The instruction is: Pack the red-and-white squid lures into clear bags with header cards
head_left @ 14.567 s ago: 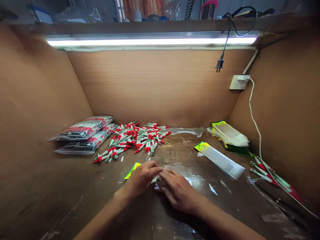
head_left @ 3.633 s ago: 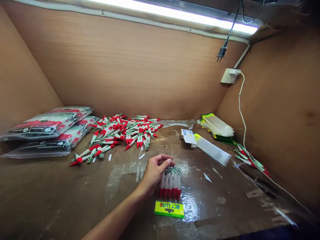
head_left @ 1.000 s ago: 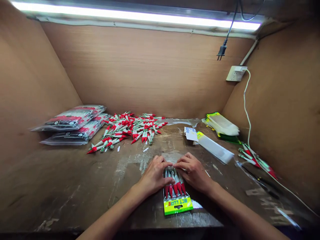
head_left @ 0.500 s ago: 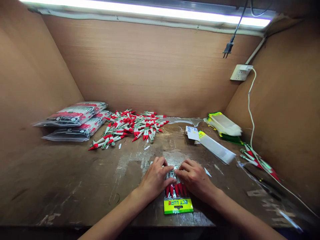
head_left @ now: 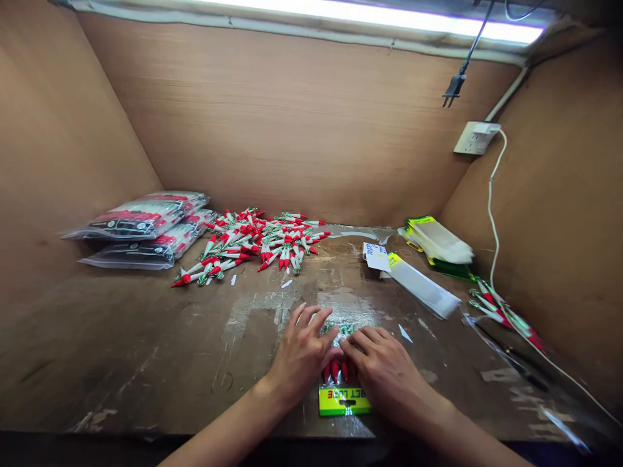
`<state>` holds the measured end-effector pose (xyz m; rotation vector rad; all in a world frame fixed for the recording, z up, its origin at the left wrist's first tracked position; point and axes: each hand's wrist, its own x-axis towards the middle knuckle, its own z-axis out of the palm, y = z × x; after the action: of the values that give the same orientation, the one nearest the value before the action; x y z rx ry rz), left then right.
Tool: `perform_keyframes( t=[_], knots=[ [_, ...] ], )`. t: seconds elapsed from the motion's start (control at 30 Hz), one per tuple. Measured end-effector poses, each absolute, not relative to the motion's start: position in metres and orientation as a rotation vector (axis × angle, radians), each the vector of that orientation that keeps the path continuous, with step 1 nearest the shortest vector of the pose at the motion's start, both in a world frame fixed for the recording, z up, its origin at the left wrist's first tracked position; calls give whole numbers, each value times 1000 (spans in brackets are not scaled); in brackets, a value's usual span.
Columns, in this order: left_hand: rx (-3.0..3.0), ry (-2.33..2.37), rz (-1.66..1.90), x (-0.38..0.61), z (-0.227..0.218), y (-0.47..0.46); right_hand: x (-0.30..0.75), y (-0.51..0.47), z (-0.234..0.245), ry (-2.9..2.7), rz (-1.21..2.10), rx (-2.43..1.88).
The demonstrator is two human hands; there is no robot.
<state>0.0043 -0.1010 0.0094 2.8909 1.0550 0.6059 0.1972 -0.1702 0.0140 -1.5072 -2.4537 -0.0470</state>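
A clear packet of red-and-white lures [head_left: 339,371] with a yellow-green header card [head_left: 343,401] lies flat near the front edge of the brown worktop [head_left: 146,350]. My left hand [head_left: 302,353] rests on the packet's left side, fingers spread and pressing down. My right hand [head_left: 382,371] lies on its right side, fingers together and flat on the bag. The thumbs and fingertips of both hands meet over the lures. Only the red tips and the green hook ends [head_left: 341,328] of the lures show between the hands.
A loose heap of red-and-white lures [head_left: 253,243] lies at the back centre. Filled bags [head_left: 141,227] are stacked at the back left. Empty sleeves [head_left: 421,288] and a pile of them [head_left: 438,243] lie at the right, with more lures [head_left: 501,311] and a white cable [head_left: 491,214].
Both hands have slid toward me along the packet, now covering more of the lures; the left fingers have spread. The packet has stayed in place on the worktop.
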Motion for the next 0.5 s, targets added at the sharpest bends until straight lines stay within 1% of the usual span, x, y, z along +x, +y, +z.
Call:
perform_keyframes(
  t=[0.17,0.27,0.4,0.5],
  knots=[
    [2904,1040,552,-18,-5,-123,210,-197,-2,-2353,193,-1423],
    [2790,1256,619,-30,-13,-127,227,-197,-4,-2196,389,-1397],
    [2615,1420,629,-20,-9,-110,246,-160,1,-1871,379,-1552],
    [2515,1352,562,-2,0,-89,252,-127,2,-1881,544,-1560]
  ],
)
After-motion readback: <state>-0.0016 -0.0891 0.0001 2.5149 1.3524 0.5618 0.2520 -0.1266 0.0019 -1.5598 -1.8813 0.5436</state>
